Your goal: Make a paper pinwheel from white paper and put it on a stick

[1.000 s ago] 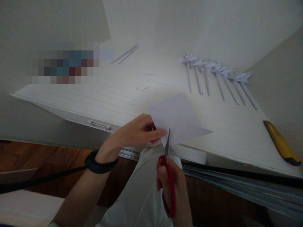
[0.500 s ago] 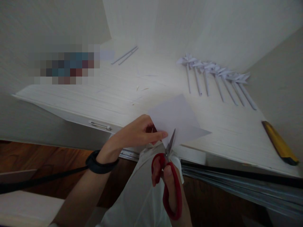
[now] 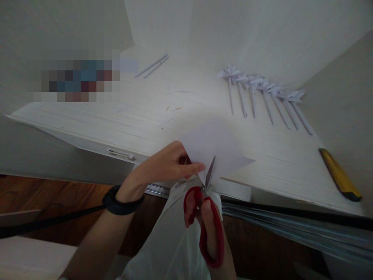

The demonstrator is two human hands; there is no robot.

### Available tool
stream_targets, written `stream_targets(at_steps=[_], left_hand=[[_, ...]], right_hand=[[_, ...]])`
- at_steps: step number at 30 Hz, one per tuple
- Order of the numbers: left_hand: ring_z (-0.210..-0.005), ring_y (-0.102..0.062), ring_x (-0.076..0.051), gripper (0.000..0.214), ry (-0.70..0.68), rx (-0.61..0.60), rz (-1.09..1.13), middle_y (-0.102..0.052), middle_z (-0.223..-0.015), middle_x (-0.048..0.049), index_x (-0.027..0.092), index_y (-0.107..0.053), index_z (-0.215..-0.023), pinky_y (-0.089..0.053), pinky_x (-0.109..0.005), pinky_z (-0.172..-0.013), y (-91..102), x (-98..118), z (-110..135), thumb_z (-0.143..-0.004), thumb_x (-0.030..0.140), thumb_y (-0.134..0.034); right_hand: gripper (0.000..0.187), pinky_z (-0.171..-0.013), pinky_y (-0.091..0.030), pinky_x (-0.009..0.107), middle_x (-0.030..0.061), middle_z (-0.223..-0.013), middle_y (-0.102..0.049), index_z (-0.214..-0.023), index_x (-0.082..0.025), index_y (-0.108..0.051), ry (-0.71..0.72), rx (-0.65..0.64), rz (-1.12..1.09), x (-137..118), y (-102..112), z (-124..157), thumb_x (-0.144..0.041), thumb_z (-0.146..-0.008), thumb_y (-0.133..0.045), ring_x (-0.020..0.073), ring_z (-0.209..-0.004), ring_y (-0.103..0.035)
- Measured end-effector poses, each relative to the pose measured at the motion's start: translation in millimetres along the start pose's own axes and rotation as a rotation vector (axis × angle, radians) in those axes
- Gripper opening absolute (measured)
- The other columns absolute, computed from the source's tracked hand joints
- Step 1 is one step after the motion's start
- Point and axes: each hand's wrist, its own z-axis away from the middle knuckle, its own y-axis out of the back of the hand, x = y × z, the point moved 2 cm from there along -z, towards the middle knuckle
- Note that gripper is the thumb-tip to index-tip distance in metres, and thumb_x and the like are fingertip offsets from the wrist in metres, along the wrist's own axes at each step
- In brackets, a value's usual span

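Observation:
A sheet of white paper [image 3: 215, 142] extends over the table's front edge, with a pointed corner to the right. My left hand [image 3: 177, 163] pinches its near left edge, thumb on top and the other fingers mostly hidden. In my right hand [image 3: 208, 217] are red-handled scissors [image 3: 210, 171], thumb and fingers through the loops. One blade lies over the paper near my left thumb; the other blade is hidden beneath the sheet.
Several paper pinwheels [image 3: 262, 83] on rolled sticks lie in a row at the back right. A yellow-and-black utility knife [image 3: 339, 175] rests at the right edge. Two thin paper rolls [image 3: 151, 66] and small scraps [image 3: 177, 108] lie behind. A drawer handle [image 3: 121, 154] shows on the front.
The whole view has shifted slightly, so things sit a little further left. Both hands keep their grips, and the scissors stay at the paper's near edge with little visible change.

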Motion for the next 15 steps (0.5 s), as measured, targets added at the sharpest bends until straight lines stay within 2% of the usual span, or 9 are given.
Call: stream_targets(at_steps=[4,8,15], left_hand=[[-0.051,-0.047,-0.007,0.013,0.015,0.031,0.034,-0.050,-0.060,0.0043,0.013,-0.054,-0.076,-0.037,-0.016,-0.045,-0.3,0.0,0.6,-0.080,0.025,-0.053],[-0.049,-0.045,-0.006,0.010,0.012,0.054,0.059,-0.050,-0.059,0.0049,0.014,-0.053,-0.074,-0.036,-0.016,-0.044,-0.5,1.1,0.9,-0.078,0.023,-0.055],[-0.050,-0.047,-0.008,0.014,0.092,0.039,0.089,-0.050,-0.058,0.0044,0.014,-0.053,-0.077,-0.037,-0.017,-0.044,-1.1,-0.3,2.4,-0.079,0.028,-0.054]], right_hand=[[0.031,-0.083,-0.051,0.040,0.0084,-0.118,-0.057,-0.117,-0.017,-0.055,-0.011,0.001,-0.015,2.3,-0.5,-0.2,-0.032,-0.090,-0.054,0.0203,-0.099,-0.059],[0.030,-0.083,-0.051,0.040,0.0081,-0.118,-0.057,-0.116,-0.017,-0.056,-0.024,0.005,-0.032,4.8,-1.1,-0.3,-0.033,-0.091,-0.053,0.0202,-0.099,-0.059],[0.032,-0.083,-0.052,0.041,0.0087,-0.118,-0.057,-0.118,-0.016,-0.055,-0.029,0.010,-0.037,3.0,-4.4,-4.9,-0.032,-0.090,-0.054,0.0204,-0.099,-0.059]])
